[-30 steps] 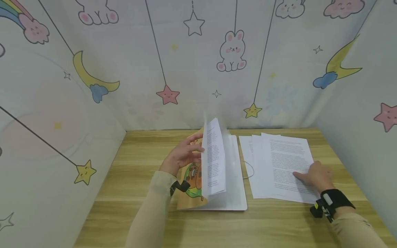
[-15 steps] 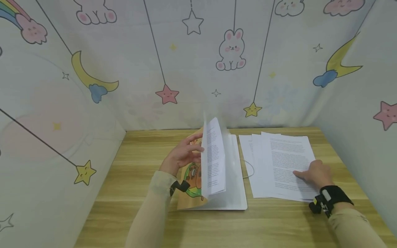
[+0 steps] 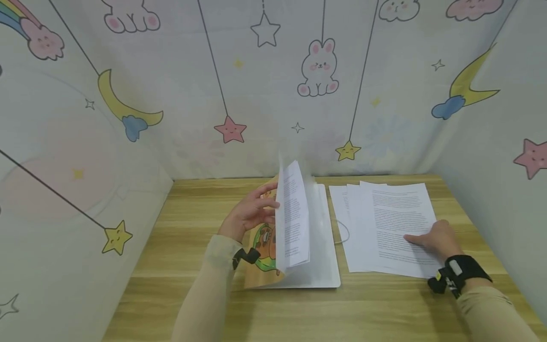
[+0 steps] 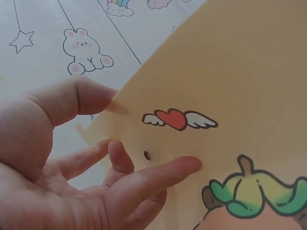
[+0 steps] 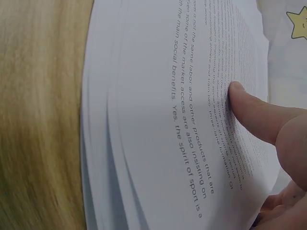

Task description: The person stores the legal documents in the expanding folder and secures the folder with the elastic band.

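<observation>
Spreading across the lower part of the head view is a yellow-brown tabletop [image 3: 188, 213] with streaky wood grain, closed in at the back and both sides by pale walls [image 3: 183, 52] printed with a seated white rabbit [image 3: 320, 76], yellow crescent moons [image 3: 108, 95], a pink star [image 3: 231, 129] and other small drawings, many hung on dark lines. Toward the middle of the table lies a half-opened folder [image 3: 325, 256] with a tan cover [image 4: 230, 52] and a pale, round-cornered back; the cover stands raised, with a translucent plastic leaf [image 3: 279, 237] and white printed pages [image 3: 296, 218] upright beside its inner side. Its tan face carries a red heart with white wings [image 4: 172, 119] and a yellow-green leafy cap [image 4: 259, 191] above a peach-coloured shape. A thin whitish loop [image 3: 348, 232] sticks out past the folder's right side, over the margin of the overlapping white paper sheets [image 3: 397, 228] just beside it, which are slightly fanned and bear dense lines of dark type. The left hand [image 3: 248, 216] holds the raised cover by its free edge, thumb at the rim, other fingers loosely spread along the tan face. The right hand [image 3: 440, 240] grips the sheets at their right side, thumb straight on the top page, remaining fingers bent at the edge, their tips hidden
</observation>
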Motion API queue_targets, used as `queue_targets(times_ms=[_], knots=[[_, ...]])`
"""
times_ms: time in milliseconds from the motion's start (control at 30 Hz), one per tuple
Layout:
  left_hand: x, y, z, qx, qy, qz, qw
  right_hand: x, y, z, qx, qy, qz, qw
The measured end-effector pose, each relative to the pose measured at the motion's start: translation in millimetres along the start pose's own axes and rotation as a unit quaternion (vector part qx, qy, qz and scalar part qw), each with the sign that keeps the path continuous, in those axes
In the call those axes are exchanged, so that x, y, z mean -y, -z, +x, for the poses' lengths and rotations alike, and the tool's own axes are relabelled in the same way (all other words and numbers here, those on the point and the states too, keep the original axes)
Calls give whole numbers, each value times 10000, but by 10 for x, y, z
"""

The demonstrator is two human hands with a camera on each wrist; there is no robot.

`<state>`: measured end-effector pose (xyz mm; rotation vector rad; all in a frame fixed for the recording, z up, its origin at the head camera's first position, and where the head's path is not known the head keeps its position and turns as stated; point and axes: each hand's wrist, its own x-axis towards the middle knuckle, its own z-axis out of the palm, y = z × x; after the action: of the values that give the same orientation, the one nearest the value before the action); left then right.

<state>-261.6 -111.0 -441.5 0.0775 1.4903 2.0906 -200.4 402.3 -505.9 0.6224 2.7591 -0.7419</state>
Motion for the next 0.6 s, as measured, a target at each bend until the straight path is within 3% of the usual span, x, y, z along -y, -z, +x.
queue_targets(times_ms=[267,600], knots=[[-8,8,-5,44,1,61,10000,-44,26,21,-68,-347,493,9982],[-4,36,-8,42,-24,56,10000,-189,78,80,286,-650,898,9934]])
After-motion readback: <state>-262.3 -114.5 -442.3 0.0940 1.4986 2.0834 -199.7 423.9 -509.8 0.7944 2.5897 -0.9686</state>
